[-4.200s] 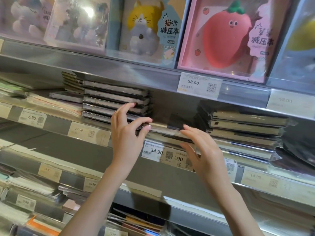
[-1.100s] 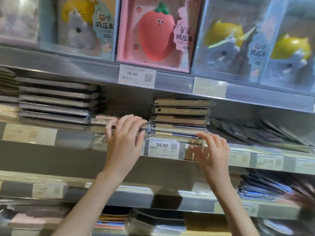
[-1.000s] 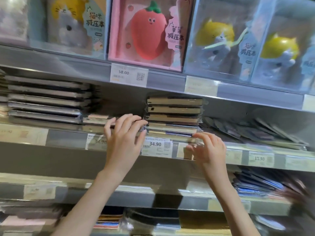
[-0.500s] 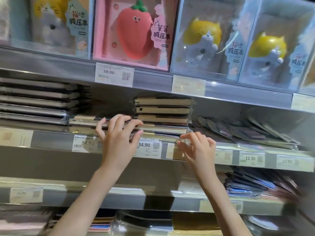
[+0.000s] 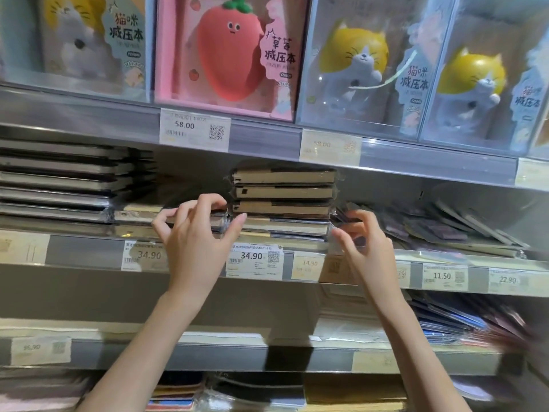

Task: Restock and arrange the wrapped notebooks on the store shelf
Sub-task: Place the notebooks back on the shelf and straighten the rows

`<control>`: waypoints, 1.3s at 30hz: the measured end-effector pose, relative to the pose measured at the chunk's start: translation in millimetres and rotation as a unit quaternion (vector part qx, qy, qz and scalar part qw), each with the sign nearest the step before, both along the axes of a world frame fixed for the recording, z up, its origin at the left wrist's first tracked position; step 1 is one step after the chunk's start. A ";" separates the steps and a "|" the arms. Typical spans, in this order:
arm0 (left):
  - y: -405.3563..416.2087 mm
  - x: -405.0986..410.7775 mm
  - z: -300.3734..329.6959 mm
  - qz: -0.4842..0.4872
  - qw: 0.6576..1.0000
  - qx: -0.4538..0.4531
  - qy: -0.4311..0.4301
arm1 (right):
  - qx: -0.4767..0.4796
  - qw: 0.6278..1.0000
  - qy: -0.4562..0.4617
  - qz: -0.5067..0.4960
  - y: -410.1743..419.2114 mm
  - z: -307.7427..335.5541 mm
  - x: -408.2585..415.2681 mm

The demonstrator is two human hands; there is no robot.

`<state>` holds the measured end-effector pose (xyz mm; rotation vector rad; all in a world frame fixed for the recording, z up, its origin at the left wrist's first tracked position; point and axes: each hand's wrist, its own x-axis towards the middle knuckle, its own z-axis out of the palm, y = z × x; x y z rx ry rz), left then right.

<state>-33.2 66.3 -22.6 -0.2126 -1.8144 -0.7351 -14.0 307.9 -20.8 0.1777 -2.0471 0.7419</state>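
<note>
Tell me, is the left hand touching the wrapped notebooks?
Touching. The head view shows the left hand with fingers curled over the low wrapped notebooks.

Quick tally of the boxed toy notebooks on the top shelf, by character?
Cat boxes: 3
Strawberry box: 1
Total: 4, not counting any box cut off at the frame edges.

Glossy clear plastic film wraps the notebooks [image 5: 283, 200]; the shelf [image 5: 89, 251] edge looks matt grey metal with paper price tags [image 5: 254, 261].
</note>
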 end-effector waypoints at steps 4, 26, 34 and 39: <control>1.8 -4.7 7.1 0.009 0.998 0.037 -0.044 | -0.007 0.999 -0.031 0.018 -9.0 10.3 -1.8; 20.4 -2.5 44.3 0.023 0.984 0.112 -0.139 | -0.121 0.986 -0.023 0.114 -34.3 32.8 -18.2; 19.4 -5.0 45.7 0.025 0.984 0.097 -0.148 | -0.179 0.970 0.000 0.166 -41.8 44.7 -23.9; 17.5 -7.1 50.0 0.038 0.981 0.092 -0.167 | -0.159 0.974 -0.004 0.163 -42.3 45.0 -26.1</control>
